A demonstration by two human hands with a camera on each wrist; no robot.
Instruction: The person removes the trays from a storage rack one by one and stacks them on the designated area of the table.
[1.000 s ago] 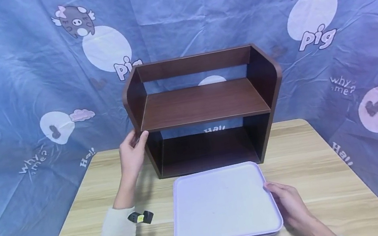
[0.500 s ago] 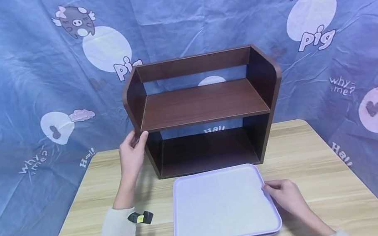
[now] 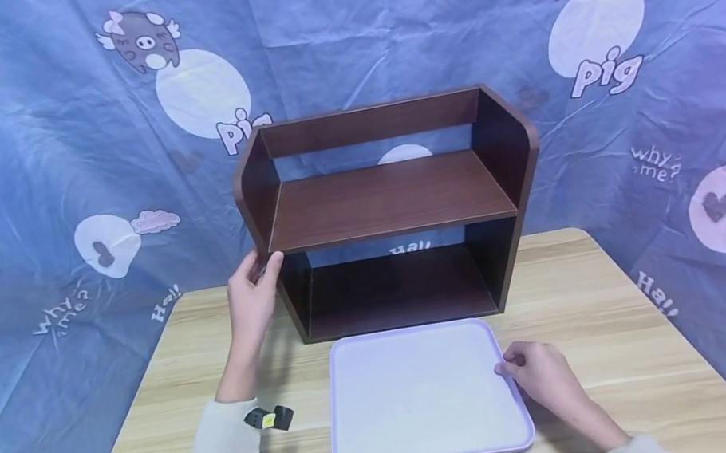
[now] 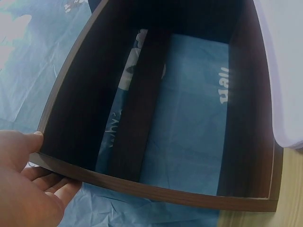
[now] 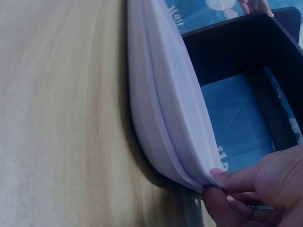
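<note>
A dark brown two-tier shelf (image 3: 387,198) stands on the table. On its left side panel, level with the middle board, my left hand (image 3: 252,299) grips the front edge, thumb inside and fingers outside in the left wrist view. In front of the shelf lies a pale lilac tray (image 3: 422,394). The right wrist view reveals two trays (image 5: 175,94) stacked together. My right hand (image 3: 542,373) pinches the rim at the right side between thumb and fingers; whether it holds one rim or both, I cannot tell.
The light wood table (image 3: 617,344) extends on both sides of the tray. A blue printed cloth (image 3: 330,38) hangs behind the shelf and along both sides. A black strap (image 3: 269,419) sits at the left sleeve.
The tray's right edge has shifted slightly left, and the lower rim that peeked out at the front right is now lined up. My right hand moved left with it; the left hand stayed.
</note>
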